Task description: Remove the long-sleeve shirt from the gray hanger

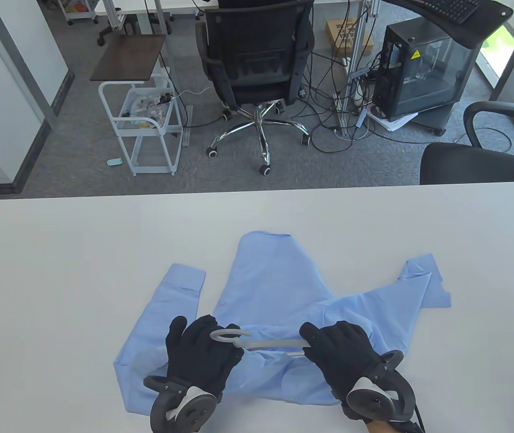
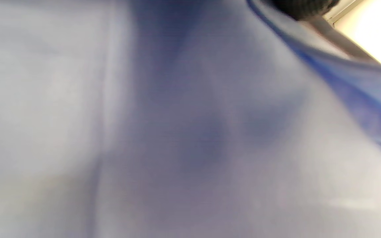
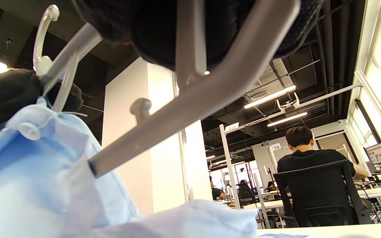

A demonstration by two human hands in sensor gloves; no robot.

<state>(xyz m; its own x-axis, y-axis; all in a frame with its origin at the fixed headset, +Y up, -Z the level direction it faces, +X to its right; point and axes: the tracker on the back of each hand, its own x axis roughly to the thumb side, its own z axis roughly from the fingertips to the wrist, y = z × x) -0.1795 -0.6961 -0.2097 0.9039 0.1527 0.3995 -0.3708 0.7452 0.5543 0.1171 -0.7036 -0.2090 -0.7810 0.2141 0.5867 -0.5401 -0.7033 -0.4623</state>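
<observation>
A light blue long-sleeve shirt (image 1: 279, 293) lies flat on the white table (image 1: 58, 270), collar end toward me. A gray hanger (image 1: 257, 343) sits at the collar, its hook (image 1: 225, 333) over my left hand. My left hand (image 1: 203, 356) rests on the shirt's left shoulder beside the hook. My right hand (image 1: 342, 356) grips the hanger's right arm. In the right wrist view the hanger's bar (image 3: 190, 109) runs out of the shirt's opening (image 3: 45, 172), held under my fingers (image 3: 164, 29). The left wrist view shows only blurred blue cloth (image 2: 177, 132).
Beyond the table's far edge stand a black office chair (image 1: 257, 67), a white cart (image 1: 149, 131), a computer case (image 1: 424, 72) and a second chair (image 1: 482, 158) at the right. The shirt's sleeves (image 1: 424, 284) spread to both sides.
</observation>
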